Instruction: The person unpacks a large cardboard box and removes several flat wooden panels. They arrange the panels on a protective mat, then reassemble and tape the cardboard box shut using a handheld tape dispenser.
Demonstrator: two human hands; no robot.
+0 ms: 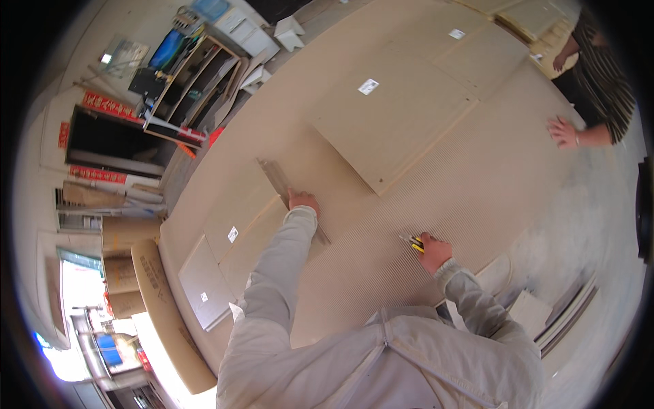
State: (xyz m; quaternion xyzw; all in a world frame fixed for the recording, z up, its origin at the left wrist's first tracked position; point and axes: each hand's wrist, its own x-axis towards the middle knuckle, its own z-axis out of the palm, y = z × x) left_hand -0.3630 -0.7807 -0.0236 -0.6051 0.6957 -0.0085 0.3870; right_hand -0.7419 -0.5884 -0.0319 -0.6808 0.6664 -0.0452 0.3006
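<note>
a broad sheet of brown cardboard [347,273], its surface finely ribbed near the middle, spreads across most of the work area in a cluttered workshop. on it lie flat brown panels, among them a large panel [402,129] with a white label beyond the hands and a pale panel [206,286] near the left edge. to the right, a pale grey floor [606,228] shows past the sheet, with long strips [569,310] and a white board [530,312] near the person's right arm.

along the far left side stand an open shelf [184,85] crowded with goods, a white cabinet [245,31] with drawers and a white stool [289,34]. red paper strips [99,175] border a dark opening in the wall; below it, stacked boxes [122,235] sit behind a thick cardboard roll [160,307], which leans along the sheet's left edge.

a person in a light jacket works over the sheet — the left hand [304,202] rests on a long, flat ruler [275,178] lying slantwise, one finger reaching along it; whether the fingers close round its edge cannot be told. the right hand [434,253] grips a yellow-and-black cutter [416,243] just above or on the ribbed cardboard, well apart from the ruler. at far right, a co-worker [603,88] in a striped top — one palm [563,132] spread on the sheet — occupies that edge.
</note>
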